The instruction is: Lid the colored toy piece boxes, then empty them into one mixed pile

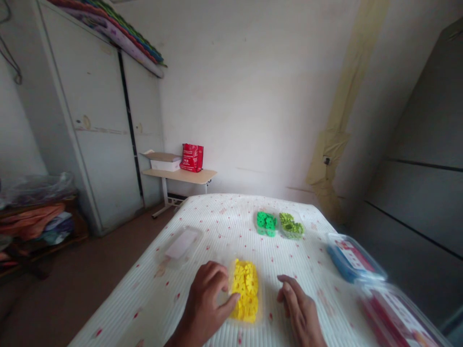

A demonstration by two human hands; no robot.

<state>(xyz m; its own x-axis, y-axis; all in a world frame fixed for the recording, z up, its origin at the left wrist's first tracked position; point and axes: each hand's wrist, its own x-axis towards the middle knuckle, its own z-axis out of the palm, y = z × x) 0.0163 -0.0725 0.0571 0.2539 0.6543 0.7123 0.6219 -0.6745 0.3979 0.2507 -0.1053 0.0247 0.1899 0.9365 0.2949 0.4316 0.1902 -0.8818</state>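
Note:
A clear plastic box (261,308) packed with yellow snowflake-shaped plastic pieces (246,289) lies between my hands. My left hand (208,301) is at its left side, fingers curved and thumb apart, the thumb tip over the edge of the yellow pieces. Whether it touches the box I cannot tell. To the right of the box is my right hand (298,308), apart from it, with thumb and fingers drawn together and no object showing in them. Farther back stand a box of green pieces (266,223) and a box of light green pieces (291,226), side by side.
A clear lid (183,243) with a pale label lies to the left on the patterned bedspread (224,212). Along the right edge are a blue lidded container (356,258) and a clear one with red contents (398,313). Behind, a small table (195,176) holds a red bag (191,157).

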